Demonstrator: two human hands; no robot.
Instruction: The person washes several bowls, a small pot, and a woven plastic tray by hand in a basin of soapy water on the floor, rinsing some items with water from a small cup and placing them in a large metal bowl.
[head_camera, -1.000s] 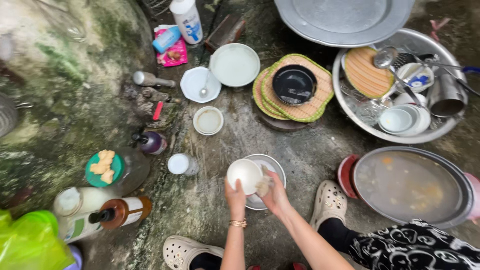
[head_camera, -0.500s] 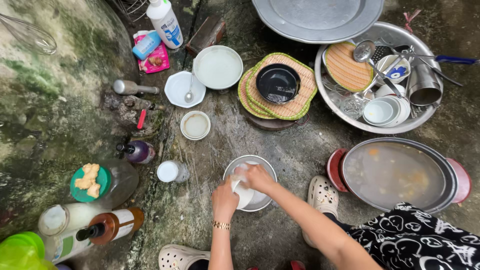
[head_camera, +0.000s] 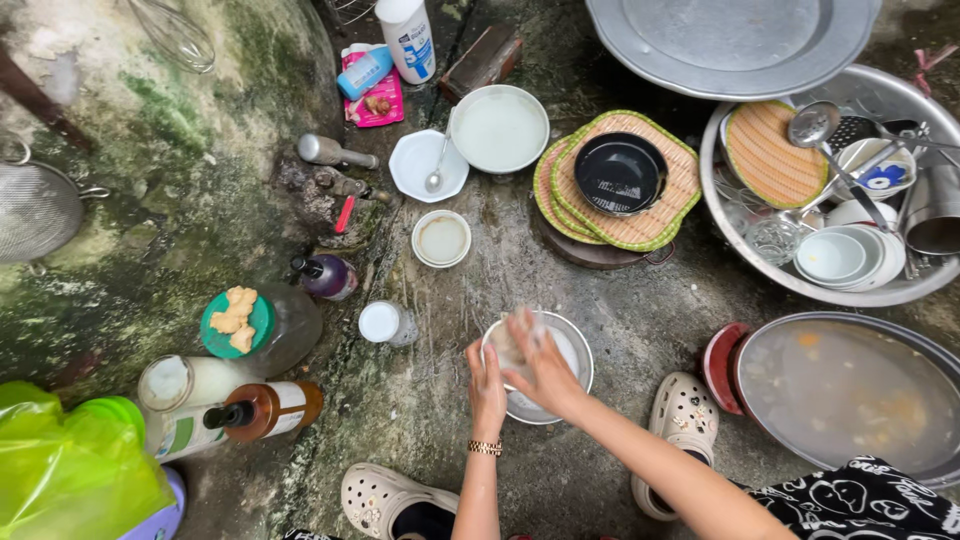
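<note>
The left hand (head_camera: 487, 385) grips the near rim of a small white bowl (head_camera: 508, 350), fingers closed on it, above a metal basin (head_camera: 575, 365) on the wet stone floor (head_camera: 620, 300). The right hand (head_camera: 545, 365) lies over the bowl's inside; motion blur hides whether its fingers are closed. At the top stands a white bottle with a blue label (head_camera: 408, 38), beside it a pink packet (head_camera: 377, 100) under a blue tube (head_camera: 364, 72). A brown bottle with a white label (head_camera: 270, 410) lies at the lower left.
</note>
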